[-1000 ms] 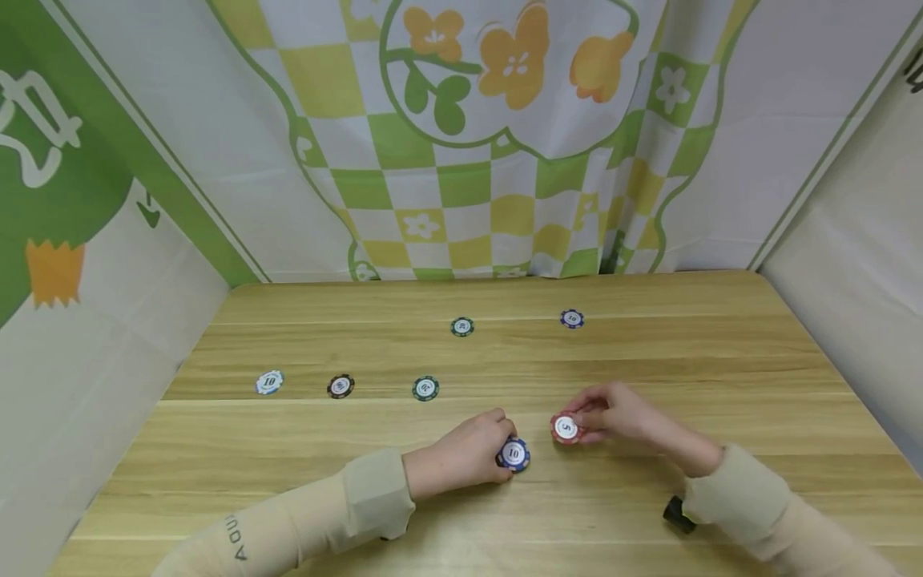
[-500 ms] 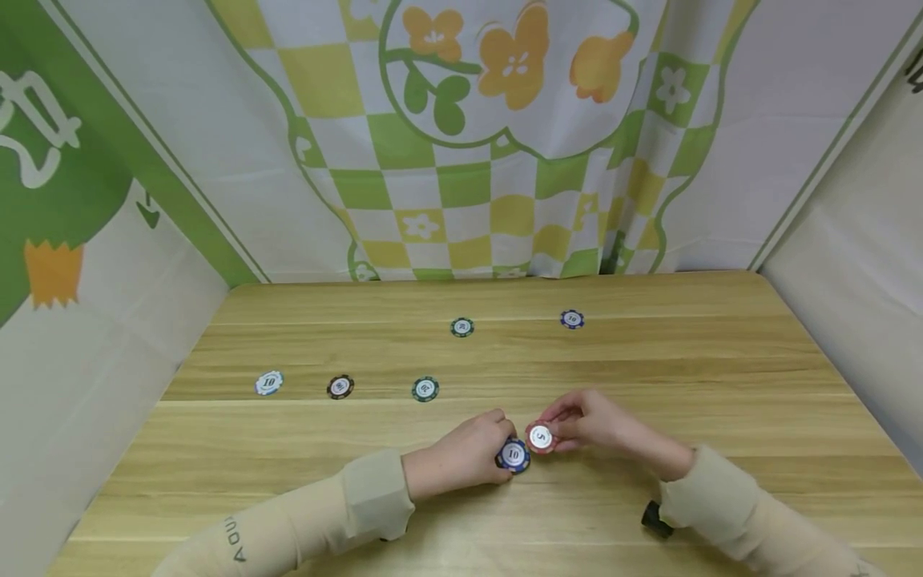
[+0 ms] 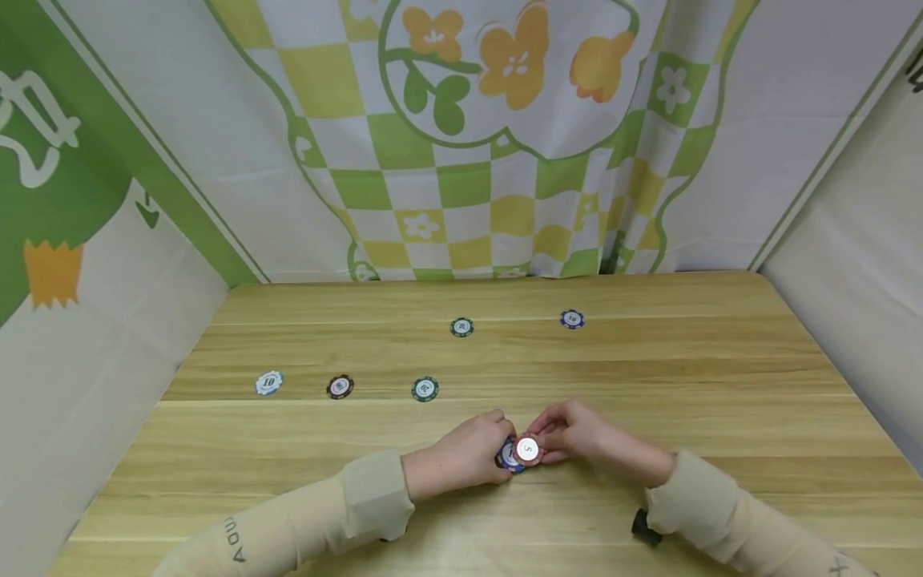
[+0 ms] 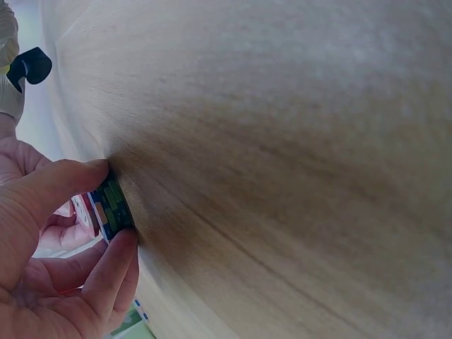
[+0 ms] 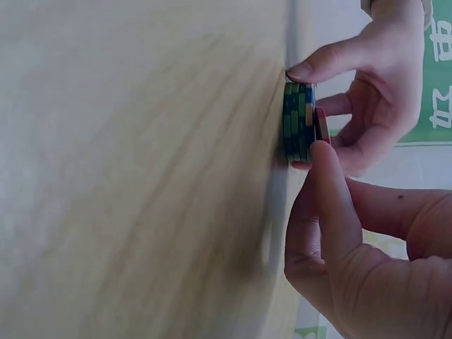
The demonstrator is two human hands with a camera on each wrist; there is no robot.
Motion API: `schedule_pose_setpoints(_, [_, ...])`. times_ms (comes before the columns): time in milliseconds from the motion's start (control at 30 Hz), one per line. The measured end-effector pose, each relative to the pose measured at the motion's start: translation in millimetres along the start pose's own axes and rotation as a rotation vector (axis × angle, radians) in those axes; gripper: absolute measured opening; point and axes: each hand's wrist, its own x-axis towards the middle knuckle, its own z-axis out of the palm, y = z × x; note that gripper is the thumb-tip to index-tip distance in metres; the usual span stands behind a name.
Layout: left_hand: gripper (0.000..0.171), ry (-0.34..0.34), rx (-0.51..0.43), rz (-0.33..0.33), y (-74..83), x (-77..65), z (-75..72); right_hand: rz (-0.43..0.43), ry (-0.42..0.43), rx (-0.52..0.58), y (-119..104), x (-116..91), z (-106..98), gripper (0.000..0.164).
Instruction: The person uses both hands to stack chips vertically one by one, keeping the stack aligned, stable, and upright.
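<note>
In the head view my left hand grips a short stack of poker chips by its sides, a blue 10 chip on top. Green and dark edges of the stack show in the right wrist view, standing on the table between left thumb and fingers. My right hand pinches a red 5 chip by its right edge. This red chip overlaps the right part of the blue one and, in the right wrist view, lies close over the top of the stack.
Single chips lie flat on the wooden table: white-blue, black, green, another green and a blue one. A checkered curtain hangs at the table's back edge; white fabric walls stand at both sides.
My right hand has carried the red chip leftward, from apart on the right to over the blue-topped stack. The left hand and its stack have stayed in place.
</note>
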Motion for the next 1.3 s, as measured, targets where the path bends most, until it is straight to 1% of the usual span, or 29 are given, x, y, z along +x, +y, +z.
schedule_pose_setpoints(67, [0.037, 0.002, 0.004, 0.003, -0.1, 0.2, 0.1, 0.002, 0.003, -0.003, 0.6, 0.7, 2.0, 0.018])
schedule_pose_setpoints(300, [0.035, -0.002, -0.005, 0.006, -0.7, 0.7, 0.1, -0.028, 0.005, 0.044, 2.8, 3.4, 8.9, 0.019])
schedule_pose_setpoints(467, [0.032, 0.010, 0.000, 0.021, -1.4, 1.0, 0.7, -0.036, 0.009, 0.043, 3.7, 5.6, 12.2, 0.018])
schedule_pose_setpoints(800, [0.029, 0.016, -0.007, 0.029, -1.5, 0.4, 0.4, -0.002, 0.067, 0.009, -1.5, 4.8, 18.3, 0.014])
schedule_pose_setpoints(1067, [0.030, 0.022, -0.011, 0.029, -1.1, -0.5, -0.5, -0.017, 0.070, -0.014, -0.2, 5.5, 17.9, 0.013])
schedule_pose_setpoints(1233, [0.032, 0.028, -0.005, 0.034, -1.2, -0.9, -0.4, -0.067, 0.077, -0.076, 1.4, 10.9, 8.5, 0.014])
schedule_pose_setpoints(1300, [0.032, 0.028, -0.004, 0.034, -1.2, -1.0, -0.2, -0.118, 0.091, -0.130, 1.8, 13.9, 2.2, 0.014])
